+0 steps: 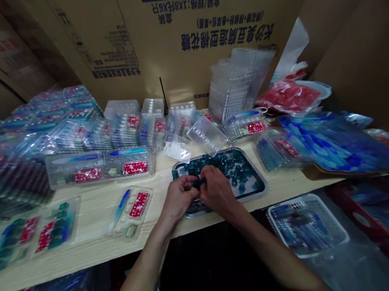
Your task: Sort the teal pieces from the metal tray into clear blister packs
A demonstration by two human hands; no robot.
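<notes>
Over a dark-rimmed tray (261,181) of loose dark green pieces (240,170), my left hand (182,194) and my right hand (216,187) meet with fingers pinched together. Between the fingertips shows a small dark green piece (198,182), which both hands seem to grip; its exact kind is unclear. To the left lies a clear plastic blister tray (132,212), holding a blue pen-like item (122,204), a red packet with white marks (139,204) and a small striped block (130,231). Behind the tray are a crumpled white tissue (177,151) and a tilted clear case (207,135).
Filled clear packs (62,113) are stacked at the left and along the back. Empty clear trays (228,86) stand before a large cardboard box (169,41). Right are a bag of red packets (290,96), blue items in a box (340,141) and a white basket (307,224) below.
</notes>
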